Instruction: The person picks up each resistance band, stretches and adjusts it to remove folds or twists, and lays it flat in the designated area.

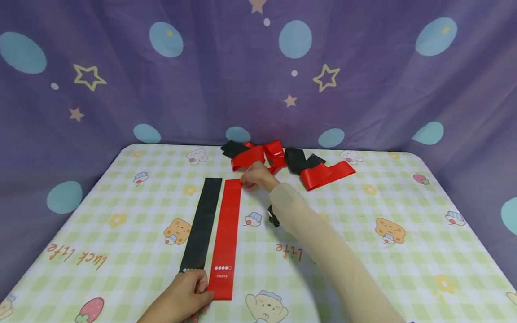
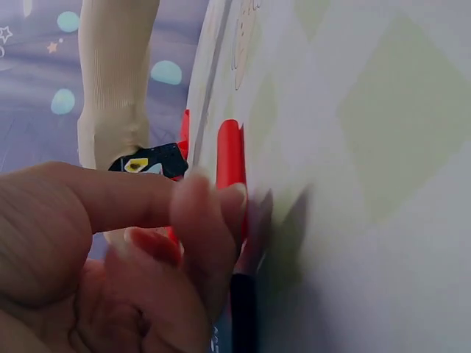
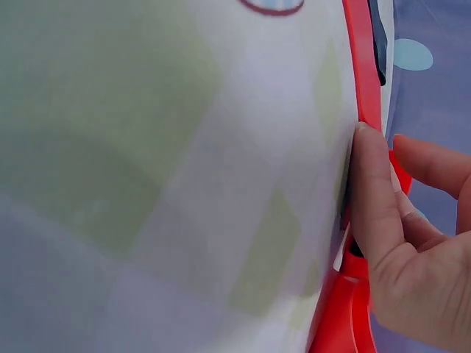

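Note:
A red resistance band [image 1: 228, 224], printed "Heavy" near its close end, lies flat and lengthwise on the table. Beside it on the left lies a black resistance band [image 1: 203, 220], slightly slanted, with a narrow gap between the two. My left hand [image 1: 183, 294] is low at their close ends and overlaps the black band's end; its fingertips are at the left edge of the red band [image 2: 230, 158]. At the far end, my right hand [image 1: 256, 176] touches the red band's right corner. In the right wrist view its fingers lie along the red band's [image 3: 364, 66] edge, thumb apart.
Behind my right hand are loosely folded red bands [image 1: 248, 158] and black ones [image 1: 295, 160]. Another red band [image 1: 327, 174] lies to their right. A small black item [image 1: 273, 216] is partly hidden by my right sleeve. A patterned cloth [image 1: 404, 278] covers the table, and a purple curtain [image 1: 226, 80] hangs behind.

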`<state>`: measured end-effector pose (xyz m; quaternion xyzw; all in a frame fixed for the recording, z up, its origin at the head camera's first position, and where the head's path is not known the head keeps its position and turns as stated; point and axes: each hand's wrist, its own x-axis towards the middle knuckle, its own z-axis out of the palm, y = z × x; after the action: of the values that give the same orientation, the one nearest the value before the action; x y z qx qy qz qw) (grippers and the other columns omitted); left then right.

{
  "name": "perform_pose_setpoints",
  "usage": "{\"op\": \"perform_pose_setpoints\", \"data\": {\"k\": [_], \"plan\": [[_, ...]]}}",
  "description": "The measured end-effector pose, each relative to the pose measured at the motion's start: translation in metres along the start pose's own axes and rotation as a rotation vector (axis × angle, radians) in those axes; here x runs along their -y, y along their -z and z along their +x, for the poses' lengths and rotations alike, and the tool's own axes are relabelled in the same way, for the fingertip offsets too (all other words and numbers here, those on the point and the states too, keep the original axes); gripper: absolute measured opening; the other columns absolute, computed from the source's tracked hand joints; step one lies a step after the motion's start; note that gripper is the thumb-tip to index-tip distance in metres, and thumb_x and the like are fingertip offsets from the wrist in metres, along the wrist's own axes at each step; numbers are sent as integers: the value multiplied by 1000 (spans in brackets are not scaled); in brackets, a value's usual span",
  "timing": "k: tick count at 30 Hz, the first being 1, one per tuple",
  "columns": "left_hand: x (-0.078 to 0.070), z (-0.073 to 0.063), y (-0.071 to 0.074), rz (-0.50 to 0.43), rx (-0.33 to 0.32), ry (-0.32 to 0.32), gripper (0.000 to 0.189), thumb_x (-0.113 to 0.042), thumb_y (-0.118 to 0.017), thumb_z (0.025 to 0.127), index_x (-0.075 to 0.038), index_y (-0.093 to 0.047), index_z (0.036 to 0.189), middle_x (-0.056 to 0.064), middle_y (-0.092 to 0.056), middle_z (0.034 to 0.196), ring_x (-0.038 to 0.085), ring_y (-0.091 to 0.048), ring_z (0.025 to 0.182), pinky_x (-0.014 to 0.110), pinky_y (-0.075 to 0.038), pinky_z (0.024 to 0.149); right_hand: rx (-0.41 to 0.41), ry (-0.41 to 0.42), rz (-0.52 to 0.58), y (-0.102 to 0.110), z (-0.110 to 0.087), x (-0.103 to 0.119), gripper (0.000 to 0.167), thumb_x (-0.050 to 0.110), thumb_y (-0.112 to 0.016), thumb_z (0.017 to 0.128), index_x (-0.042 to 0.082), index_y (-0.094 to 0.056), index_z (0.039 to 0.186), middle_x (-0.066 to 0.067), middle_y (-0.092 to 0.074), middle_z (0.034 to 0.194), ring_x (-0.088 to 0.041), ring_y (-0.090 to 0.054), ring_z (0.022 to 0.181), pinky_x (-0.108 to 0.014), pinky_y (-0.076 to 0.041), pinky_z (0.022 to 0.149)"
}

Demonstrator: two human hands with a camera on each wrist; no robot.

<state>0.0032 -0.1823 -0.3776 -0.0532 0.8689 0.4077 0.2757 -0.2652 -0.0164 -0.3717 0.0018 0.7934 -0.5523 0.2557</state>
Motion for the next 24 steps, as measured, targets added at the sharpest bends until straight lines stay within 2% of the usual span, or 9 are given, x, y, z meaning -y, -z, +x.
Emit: {"op": "perform_pose_setpoints", "data": {"k": [4, 11, 16, 24], "plan": [[-2, 3, 0, 54, -19, -2, 29, -20, -71, 84, -9, -48, 70, 3, -53, 54, 14, -51, 41, 21, -34, 44, 7, 0, -4, 4, -2, -1, 5, 1, -62, 84, -4, -64, 84, -8, -61, 67, -17, -58, 58, -32, -58, 64], [-8, 6, 8, 74, -25, -126, 27, -20, -69, 85, -8, -48, 72, 2, -51, 50, 15, -51, 41, 24, -38, 45, 9, 7, -21, 15, -6, -2, 13, 3, -65, 85, -5, -67, 94, -8, -63, 73, -17, -61, 62, -34, -58, 69], [-14, 10, 13, 99, -40, -185, 24, -20, -69, 86, -9, -51, 74, 1, -52, 51, 15, -53, 43, 23, -38, 44, 30, 10, -54, 23, -9, 0, 18, 8, -64, 88, -4, -66, 101, -10, -68, 83, -18, -62, 65, -34, -58, 74], [-27, 21, 18, 116, -80, -235, 19, -16, -66, 87, -9, -51, 78, 0, -50, 58, 13, -46, 48, 20, -33, 45, 46, 121, -188, 36, -17, 6, 24, 10, -60, 90, -3, -64, 109, -14, -69, 93, -22, -66, 78, -33, -57, 75]]}}
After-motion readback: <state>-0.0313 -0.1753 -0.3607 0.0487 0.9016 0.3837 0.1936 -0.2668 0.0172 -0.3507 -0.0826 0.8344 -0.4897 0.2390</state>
